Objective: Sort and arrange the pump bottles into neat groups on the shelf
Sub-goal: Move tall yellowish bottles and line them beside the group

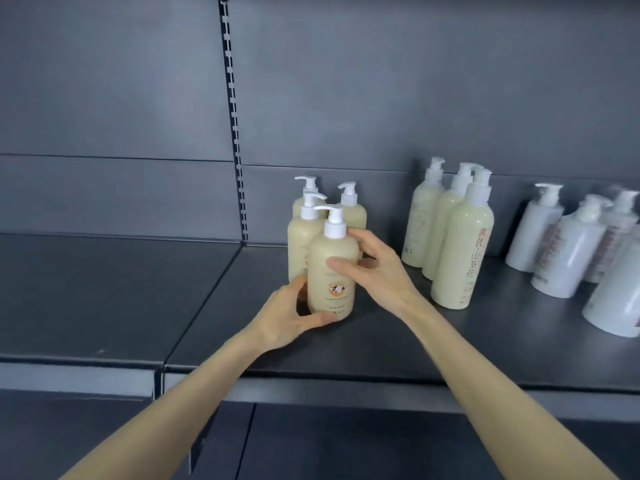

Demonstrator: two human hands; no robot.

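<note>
A short cream pump bottle with an orange round label (331,271) stands at the front of a cluster of like cream bottles (301,237) on the dark shelf (346,348). My left hand (291,315) cups its base from the left, thumb under the front. My right hand (374,263) wraps its right shoulder, thumb across the front. To the right stand three taller pale-green bottles (460,251) with red characters. Further right is a group of white bottles (568,251).
The shelf's left section (104,289) is bare metal. A slotted upright (233,116) runs down the grey back panel. The shelf's front lip (311,386) lies under my forearms, with a lower level below it.
</note>
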